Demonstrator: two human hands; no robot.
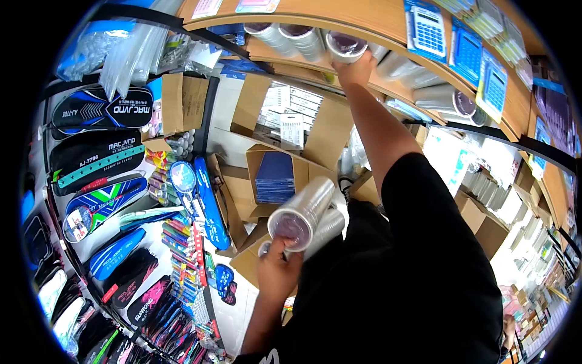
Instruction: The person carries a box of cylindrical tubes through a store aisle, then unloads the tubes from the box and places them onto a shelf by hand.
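My left hand (pixel 280 272) is closed on the near end of a stack of clear plastic cups (pixel 312 203), its thumb at the rim. A second cup stack (pixel 327 230) lies right beside and under the first. My right hand (pixel 357 68) reaches up to the shelf, its fingers around the end of another cup stack (pixel 347 51). More cup stacks (pixel 300 41) lie on their sides to the left of that one, and others (pixel 442 100) to the right. The far ends of the shelved stacks are hidden.
Below stand open cartons: one with dark blue packs (pixel 276 179), another with white boxes (pixel 294 106). Calculators (pixel 426 27) hang along the upper shelf edge (pixel 339 17). Racket bags (pixel 100 158) and shuttlecock tubes fill the left rack. Another person's hand (pixel 509 326) shows at lower right.
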